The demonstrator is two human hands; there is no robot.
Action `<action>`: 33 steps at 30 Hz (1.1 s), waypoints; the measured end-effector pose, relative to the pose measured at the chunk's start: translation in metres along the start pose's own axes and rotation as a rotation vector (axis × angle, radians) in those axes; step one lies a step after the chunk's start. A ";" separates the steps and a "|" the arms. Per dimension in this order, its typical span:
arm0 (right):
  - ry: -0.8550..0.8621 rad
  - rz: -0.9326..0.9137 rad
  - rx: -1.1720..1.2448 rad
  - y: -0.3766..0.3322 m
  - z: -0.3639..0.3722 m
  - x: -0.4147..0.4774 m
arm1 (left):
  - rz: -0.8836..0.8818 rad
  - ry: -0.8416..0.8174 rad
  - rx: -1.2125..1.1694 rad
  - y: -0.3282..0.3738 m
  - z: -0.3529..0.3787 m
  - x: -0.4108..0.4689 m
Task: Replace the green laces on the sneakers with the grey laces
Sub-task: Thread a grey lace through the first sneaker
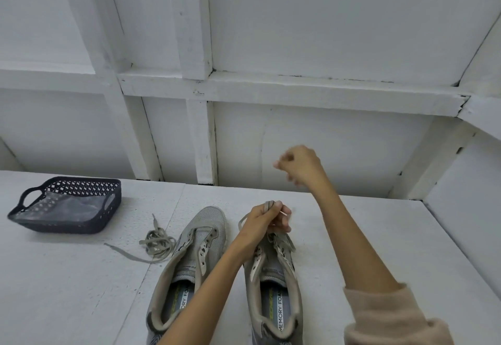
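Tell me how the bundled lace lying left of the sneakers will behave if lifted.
The loose lace is probably floppy: it lies in slack coils on the table. Likely light, being thin and flat. Its trailing ends would probably dangle.

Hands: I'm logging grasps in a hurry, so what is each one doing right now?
Left hand: grips a lace over the sneaker.
Right hand: raised, fingers curled, blurred; cannot tell whether it holds anything.
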State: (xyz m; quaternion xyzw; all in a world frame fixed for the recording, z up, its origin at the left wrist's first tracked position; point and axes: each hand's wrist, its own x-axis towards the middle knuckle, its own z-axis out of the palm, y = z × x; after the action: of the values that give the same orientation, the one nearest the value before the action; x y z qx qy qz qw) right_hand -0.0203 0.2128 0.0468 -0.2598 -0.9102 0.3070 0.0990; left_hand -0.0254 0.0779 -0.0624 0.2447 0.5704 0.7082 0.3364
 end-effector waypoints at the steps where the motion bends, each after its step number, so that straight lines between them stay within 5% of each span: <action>1: -0.095 0.033 -0.013 0.011 0.002 -0.009 | -0.005 -0.003 -0.011 0.000 -0.001 0.000; 4: -0.419 0.109 -0.085 0.034 0.009 -0.033 | -0.026 -0.004 -0.011 0.001 -0.001 0.000; 11: -0.508 0.038 0.353 0.042 0.024 -0.046 | -0.051 -0.068 0.094 0.002 0.005 -0.001; 33: 0.125 -0.174 1.212 -0.043 -0.050 0.009 | 0.108 0.016 0.191 -0.036 -0.004 0.002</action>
State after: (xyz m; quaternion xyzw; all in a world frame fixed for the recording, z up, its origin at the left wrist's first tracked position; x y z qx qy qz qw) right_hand -0.0280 0.2140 0.1129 -0.0995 -0.5840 0.7449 0.3070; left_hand -0.0223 0.0817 -0.0986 0.3002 0.6241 0.6696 0.2684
